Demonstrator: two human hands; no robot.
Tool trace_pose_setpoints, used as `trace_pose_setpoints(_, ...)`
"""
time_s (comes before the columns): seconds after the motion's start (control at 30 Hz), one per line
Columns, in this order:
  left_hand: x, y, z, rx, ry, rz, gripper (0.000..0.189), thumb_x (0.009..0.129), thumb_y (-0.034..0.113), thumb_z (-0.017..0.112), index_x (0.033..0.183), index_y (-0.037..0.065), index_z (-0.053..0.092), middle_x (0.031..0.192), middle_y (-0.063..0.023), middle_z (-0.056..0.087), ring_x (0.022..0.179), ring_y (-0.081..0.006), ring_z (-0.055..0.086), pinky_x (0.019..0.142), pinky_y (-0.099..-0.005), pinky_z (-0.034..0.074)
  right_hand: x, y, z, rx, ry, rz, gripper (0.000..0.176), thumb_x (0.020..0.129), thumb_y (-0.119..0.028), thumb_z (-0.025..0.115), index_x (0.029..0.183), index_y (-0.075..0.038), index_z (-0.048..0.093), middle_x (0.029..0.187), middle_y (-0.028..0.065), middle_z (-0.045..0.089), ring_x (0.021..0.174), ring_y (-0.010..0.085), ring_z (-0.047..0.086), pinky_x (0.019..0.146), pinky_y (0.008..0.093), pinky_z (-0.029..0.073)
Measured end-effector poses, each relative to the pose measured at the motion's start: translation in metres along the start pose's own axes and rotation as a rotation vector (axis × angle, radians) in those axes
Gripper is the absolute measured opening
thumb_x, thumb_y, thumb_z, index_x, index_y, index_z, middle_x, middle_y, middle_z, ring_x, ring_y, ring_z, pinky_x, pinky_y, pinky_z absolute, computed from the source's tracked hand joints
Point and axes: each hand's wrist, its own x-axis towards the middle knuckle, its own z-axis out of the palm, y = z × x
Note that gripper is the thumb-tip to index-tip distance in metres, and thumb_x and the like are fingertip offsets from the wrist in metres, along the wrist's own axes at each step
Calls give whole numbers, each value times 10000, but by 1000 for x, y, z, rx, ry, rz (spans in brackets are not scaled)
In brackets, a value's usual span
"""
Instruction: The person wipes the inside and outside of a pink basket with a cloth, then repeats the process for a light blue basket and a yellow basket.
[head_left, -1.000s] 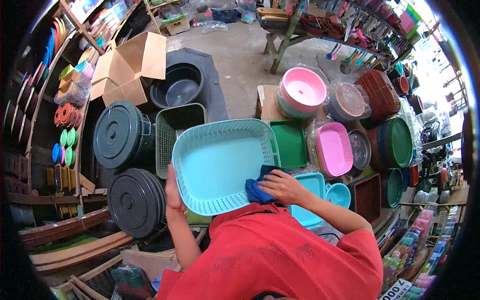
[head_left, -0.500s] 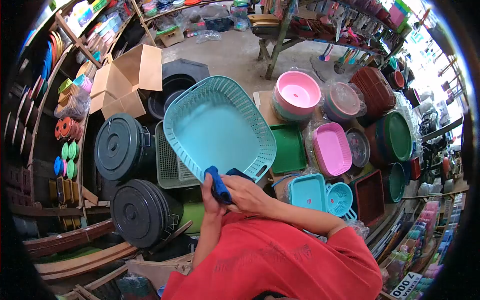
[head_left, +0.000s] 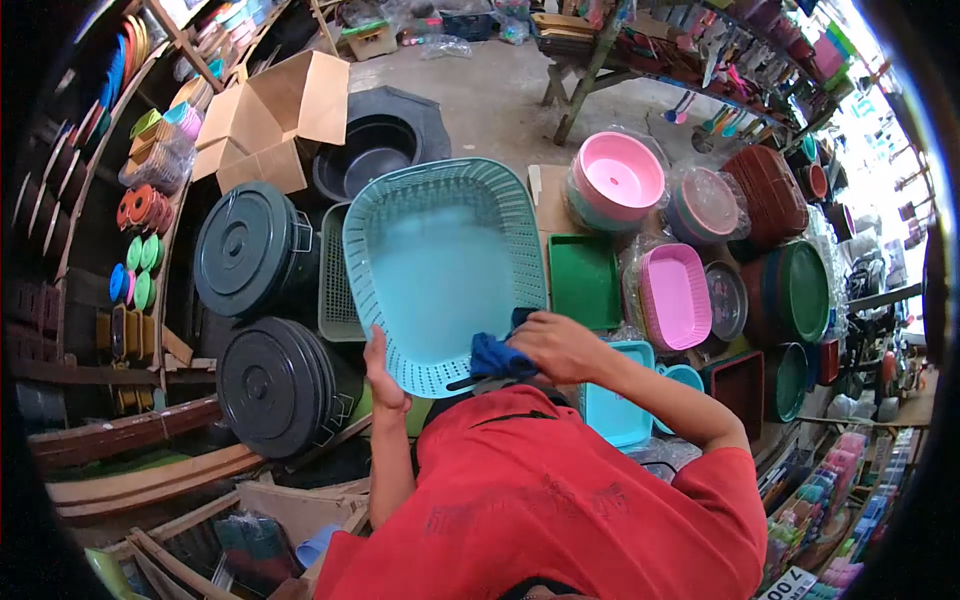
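Observation:
A light-blue plastic basket (head_left: 455, 265) with slotted sides is tilted in front of my red shirt, its smooth inside facing me. My left hand (head_left: 385, 378) is at its lower left corner, thumb pointing up along the rim; the other fingers are mostly hidden by the basket. My right hand (head_left: 558, 347) is closed on a dark blue cloth (head_left: 498, 358), which is bunched against the near edge of the basket, beside the handle slot.
Lidded black bins (head_left: 270, 387) stand on the left, near an open cardboard box (head_left: 275, 120). To the right are a green tray (head_left: 584, 282), pink basins (head_left: 622, 172), a pink basket (head_left: 676, 296) and a turquoise tray (head_left: 618, 400). Goods on shelves line both sides.
My hands have separated: the left has moved left to the basket's corner, and the right has carried the cloth rightward and up. The basket has turned slightly and sits more upright in view.

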Motion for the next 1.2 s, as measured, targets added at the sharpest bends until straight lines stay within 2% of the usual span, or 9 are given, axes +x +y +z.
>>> trace_pose_setpoints(0.07,-6,1,6,78,13,48,583,1112,397,507,1505,-33,474,1402,-125,622,1253,-227,616,1079,-366,468,0,0,-27,-39,37,26,443,713,-170,790,1107,-31,642,982,126,701,992,383,655,931,481,509)
trace_pose_setpoints(0.13,-12,-1,9,199,7,62,572,1105,374,528,1497,-41,477,1382,-134,627,1231,-220,616,1066,-354,465,1,1,-54,13,215,368,428,755,-68,750,1172,-29,663,1070,175,710,994,424,662,914,508,527)
trace_pose_setpoints(0.3,-25,-1,34,394,-60,191,587,1107,377,515,1459,-92,492,1358,-172,629,1220,-212,584,1064,-342,434,43,12,-85,-266,883,277,580,755,32,669,1331,42,599,1329,227,659,1246,427,624,1059,500,502)
trace_pose_setpoints(0.47,-42,-14,33,370,-58,234,642,1113,442,469,1475,-89,478,1386,-186,610,1249,-234,574,1085,-365,426,74,32,-50,-426,530,312,679,814,47,564,1488,35,482,1530,264,515,1463,395,472,1208,478,380)
trace_pose_setpoints(0.63,-47,-31,14,113,-29,206,683,1120,498,429,1539,-41,407,1461,-159,574,1314,-273,581,1121,-415,445,83,-14,0,-153,540,385,805,754,10,566,1541,30,400,1671,327,245,1495,568,307,1231,580,308)
trace_pose_setpoints(0.67,-48,-37,9,100,5,230,705,1116,525,418,1548,-31,397,1484,-158,556,1331,-284,570,1133,-428,436,85,-27,12,-74,524,417,896,690,60,568,1564,39,371,1706,314,167,1522,617,187,1266,602,215)
trace_pose_setpoints(0.9,-37,-20,-12,16,46,325,752,1107,577,392,1592,4,342,1576,-137,471,1428,-293,480,1199,-455,357,54,-73,38,237,296,366,870,764,10,632,1588,-4,354,1683,330,214,1507,593,253,1260,577,261)
trace_pose_setpoints(1.07,-29,-31,-5,102,21,241,730,1117,543,403,1572,-25,357,1553,-152,487,1396,-284,514,1174,-440,393,74,-42,29,60,643,474,831,791,20,645,1564,78,346,1619,295,380,1456,528,407,1225,503,359)
trace_pose_setpoints(1.2,-35,-45,12,177,-12,206,704,1126,526,387,1541,-43,389,1509,-167,521,1351,-274,549,1134,-426,433,116,-24,-11,-202,709,710,835,834,-166,705,1549,94,361,1621,291,373,1462,485,378,1219,520,315)
